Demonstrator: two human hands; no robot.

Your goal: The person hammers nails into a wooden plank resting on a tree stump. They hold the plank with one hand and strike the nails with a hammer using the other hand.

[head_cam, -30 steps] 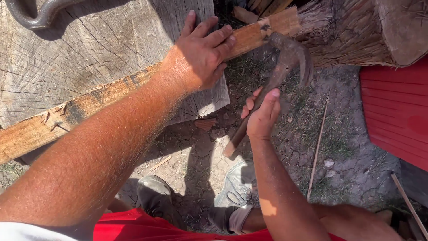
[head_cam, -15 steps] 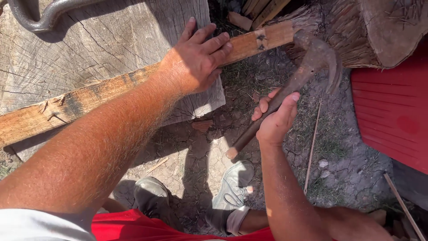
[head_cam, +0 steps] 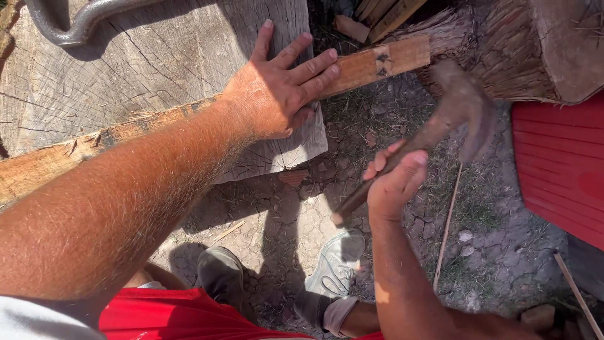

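Observation:
My left hand (head_cam: 280, 88) lies flat with spread fingers on a long wooden board (head_cam: 371, 63), pressing it onto a big cracked stump (head_cam: 157, 69). The board's free end sticks out past the stump's edge toward the upper right. A rusty claw hammer (head_cam: 462, 104) with a wooden handle is gripped in my right hand (head_cam: 396, 179). Its head is blurred and hangs just below and to the right of the board's end.
A grey metal hook (head_cam: 69, 25) rests on the stump's far left. A bark-covered log (head_cam: 535, 47) lies at the upper right, and a red ribbed panel (head_cam: 560, 164) at the right. Thin sticks (head_cam: 447, 220) lie on cracked soil. My shoes (head_cam: 333, 267) are below.
The hammer swung away from the board's end to the right, then stayed low beside it, now blurred. My left hand's fingers have spread wider on the board.

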